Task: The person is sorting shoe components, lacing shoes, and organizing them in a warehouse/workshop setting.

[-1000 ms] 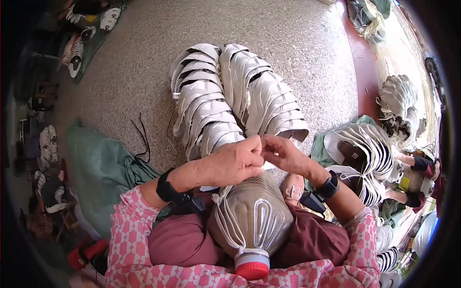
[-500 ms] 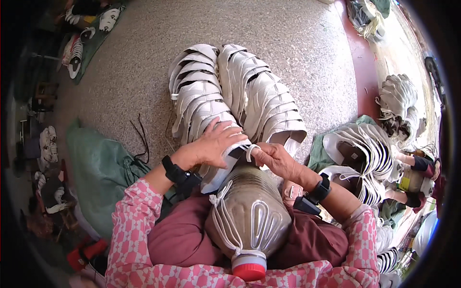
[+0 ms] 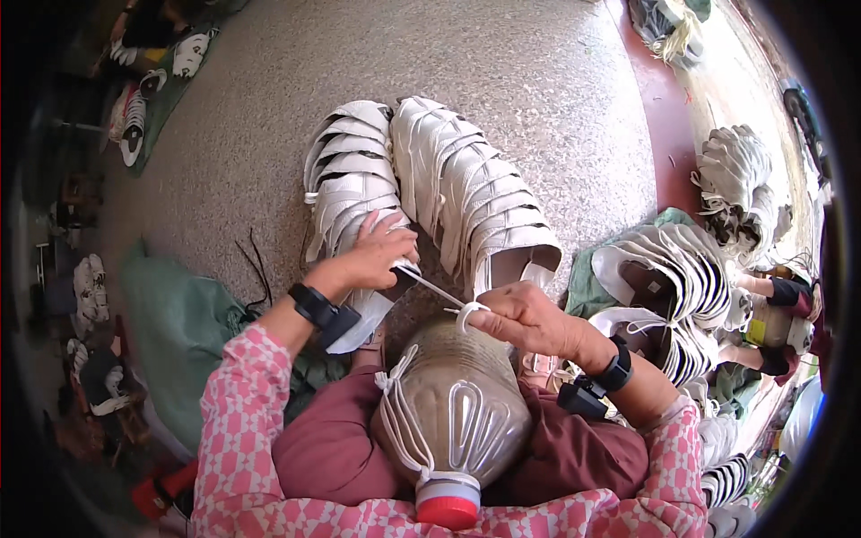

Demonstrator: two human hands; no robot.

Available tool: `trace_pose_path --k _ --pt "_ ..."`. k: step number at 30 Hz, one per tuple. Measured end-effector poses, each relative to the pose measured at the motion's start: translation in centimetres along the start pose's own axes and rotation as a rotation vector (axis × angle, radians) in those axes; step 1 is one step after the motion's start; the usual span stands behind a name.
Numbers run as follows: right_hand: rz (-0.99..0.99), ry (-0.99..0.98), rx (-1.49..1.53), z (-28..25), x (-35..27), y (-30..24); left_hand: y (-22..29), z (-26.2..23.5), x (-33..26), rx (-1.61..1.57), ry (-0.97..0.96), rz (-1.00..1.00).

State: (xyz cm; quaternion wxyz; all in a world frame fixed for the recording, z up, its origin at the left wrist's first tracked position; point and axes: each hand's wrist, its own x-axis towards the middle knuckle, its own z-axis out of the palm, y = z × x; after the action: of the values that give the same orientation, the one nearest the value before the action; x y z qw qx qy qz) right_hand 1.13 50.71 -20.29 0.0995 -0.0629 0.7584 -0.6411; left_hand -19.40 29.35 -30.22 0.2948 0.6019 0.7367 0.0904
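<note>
Two long rows of nested white shoe uppers lie on the floor ahead of me, a left row (image 3: pixel 352 166) and a right row (image 3: pixel 471 184). My left hand (image 3: pixel 381 254) rests with spread fingers on the nearest upper of the left row. From that upper a white shoelace (image 3: pixel 433 285) runs taut to my right hand (image 3: pixel 527 320), whose fingers pinch its looped end. Between my thighs lies a large plastic bottle (image 3: pixel 498 417) with a red cap (image 3: pixel 447 512). White laces (image 3: pixel 405 429) are tied at its neck and drape over it.
A green sack (image 3: pixel 175 332) lies on my left. More stacked uppers (image 3: pixel 686 269) lie on green cloth at my right, beside another person's arms (image 3: pixel 758 285). Farther back on that side stands another pile of uppers (image 3: pixel 737 166).
My right hand has drawn the shoelace away from the upper, toward me and to the right, and it is now stretched. My left hand stays on the upper.
</note>
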Motion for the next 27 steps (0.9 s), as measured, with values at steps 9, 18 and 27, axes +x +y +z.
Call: trace_pose_path --k 9,18,27 --pt "-0.248 -0.069 -0.344 1.8 0.0 1.5 11.9 -6.9 15.3 -0.131 0.155 0.429" --pt "-0.259 -0.168 -0.207 3.1 -0.8 1.0 13.1 1.1 15.6 0.446 0.003 0.185" --pt "-0.178 -0.208 0.058 2.2 -1.2 -0.1 6.9 0.4 17.2 0.055 0.120 0.145"
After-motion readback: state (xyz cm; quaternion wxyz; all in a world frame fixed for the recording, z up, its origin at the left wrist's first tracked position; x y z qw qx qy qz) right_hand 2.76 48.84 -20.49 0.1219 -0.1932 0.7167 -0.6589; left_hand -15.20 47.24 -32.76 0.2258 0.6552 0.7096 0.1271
